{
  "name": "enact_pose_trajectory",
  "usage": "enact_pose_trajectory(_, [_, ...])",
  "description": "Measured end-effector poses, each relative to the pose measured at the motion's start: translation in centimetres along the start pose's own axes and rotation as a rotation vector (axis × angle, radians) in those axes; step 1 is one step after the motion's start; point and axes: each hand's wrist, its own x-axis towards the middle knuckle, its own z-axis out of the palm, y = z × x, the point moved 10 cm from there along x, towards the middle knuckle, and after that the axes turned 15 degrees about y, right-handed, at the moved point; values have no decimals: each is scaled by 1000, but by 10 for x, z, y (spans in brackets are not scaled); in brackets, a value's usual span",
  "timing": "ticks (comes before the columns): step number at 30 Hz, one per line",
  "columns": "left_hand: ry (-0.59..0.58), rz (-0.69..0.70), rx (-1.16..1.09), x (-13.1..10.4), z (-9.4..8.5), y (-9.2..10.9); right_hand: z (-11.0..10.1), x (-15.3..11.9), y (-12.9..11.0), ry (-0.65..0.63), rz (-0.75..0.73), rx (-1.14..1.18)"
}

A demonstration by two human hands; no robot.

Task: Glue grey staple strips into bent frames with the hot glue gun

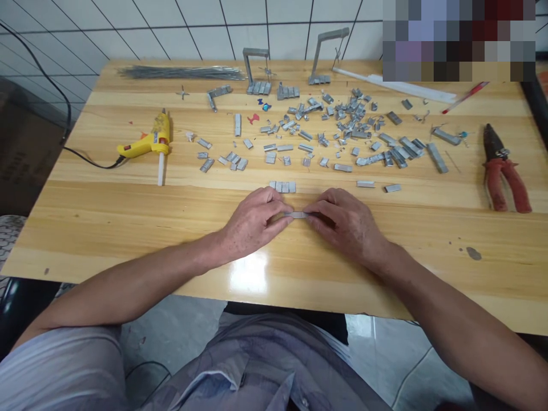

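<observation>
Grey strip (298, 215) sits pinched by its ends between the left hand (256, 220) and the right hand (349, 224), over the desk (162, 222), just nearer the person than four small grey blocks (283, 186).

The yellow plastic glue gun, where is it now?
In the head view, the glue gun lies at left on the wooden table, left of small grey pieces.
</observation>
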Motion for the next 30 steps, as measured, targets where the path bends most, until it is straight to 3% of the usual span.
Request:
enact_pose_trajectory(13, [4,-31,-9,1,-2,-1,-5,-1,4,23,10,32])
enact_pose_trajectory(18, [79,-66,-108,2,-8,-3,-6,0,2,23,6,50])
enact_pose_trajectory(22, [135,-41,-228,8,-17,6,-6,3,0,28,56,186])
enact_pose_trajectory(30, [91,-135,-288,7,-6,-1,4,5,-1,-1,136,373])
